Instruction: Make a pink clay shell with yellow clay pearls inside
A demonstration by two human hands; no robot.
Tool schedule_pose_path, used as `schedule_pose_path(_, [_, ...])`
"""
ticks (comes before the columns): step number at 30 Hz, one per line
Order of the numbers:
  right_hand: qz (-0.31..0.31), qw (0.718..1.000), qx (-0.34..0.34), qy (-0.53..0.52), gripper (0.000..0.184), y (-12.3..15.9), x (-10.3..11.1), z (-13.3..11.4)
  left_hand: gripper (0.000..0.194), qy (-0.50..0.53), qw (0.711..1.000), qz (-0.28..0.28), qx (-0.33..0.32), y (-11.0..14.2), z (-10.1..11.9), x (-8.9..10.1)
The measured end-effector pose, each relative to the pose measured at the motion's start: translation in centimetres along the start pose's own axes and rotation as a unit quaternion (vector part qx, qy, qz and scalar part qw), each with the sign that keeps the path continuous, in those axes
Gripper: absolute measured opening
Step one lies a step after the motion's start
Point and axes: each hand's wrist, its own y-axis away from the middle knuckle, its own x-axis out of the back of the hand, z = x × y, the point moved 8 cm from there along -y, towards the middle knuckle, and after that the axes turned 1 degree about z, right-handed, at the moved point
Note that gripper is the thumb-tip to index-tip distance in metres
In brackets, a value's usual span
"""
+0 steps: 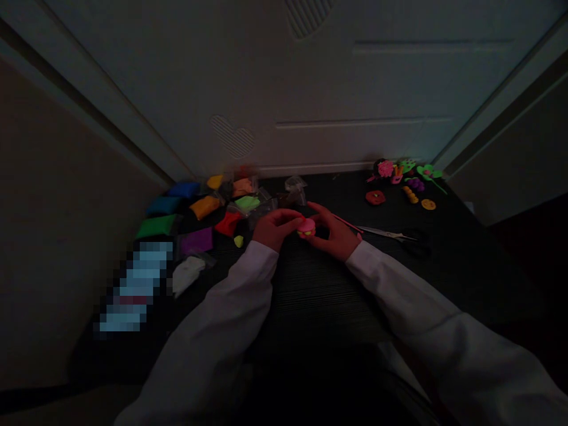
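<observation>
Near the middle of the dark table, a small pink modelling-clay piece [306,227] with yellow-green spots sits between my two hands. My left hand [276,228] touches its left side with thumb and forefinger pinched near a red bit of clay. From the right, my right hand [333,236] curls its fingers and thumb round the same piece. A thin red stick [348,223] lies just behind my right hand. Beside it are open-bladed scissors [394,235] with dark handles. A small yellow-green lump of clay [238,241] rests left of my left hand.
Bags of coloured clay, among them a green bag [157,226] and a purple bag [196,241], cover the left side with a white bag [189,275]. A blurred-out lit screen [137,287] lies front left. Finished clay shapes, including a pink flower [385,169], stand back right against a white panel [310,142].
</observation>
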Motion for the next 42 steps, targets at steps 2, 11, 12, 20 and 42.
schedule_pose_path(2, [0.0,1.0,0.002,-0.001,0.072,0.0,0.0,0.0,0.019,-0.004,1.0,0.001,0.001,0.1,0.1,-0.1])
schedule_pose_path(11, [-0.003,1.0,0.005,-0.001,0.072,0.0,-0.1,0.1,0.016,-0.005,1.0,0.002,0.01,0.3,0.7,-0.3])
schedule_pose_path(12, [-0.003,1.0,0.006,0.0,0.072,0.0,-0.1,0.1,0.015,-0.005,1.0,0.002,0.012,0.3,0.8,-0.3])
schedule_pose_path(20, [-0.01,1.0,0.01,0.012,0.071,0.0,-0.1,0.0,0.014,-0.003,1.0,-0.004,0.022,0.2,0.6,-0.4])
schedule_pose_path(42, [0.01,0.968,0.076,0.238,0.043,0.0,0.3,-0.2,0.018,0.266,0.952,0.037,0.146,0.5,-0.4,-0.2])
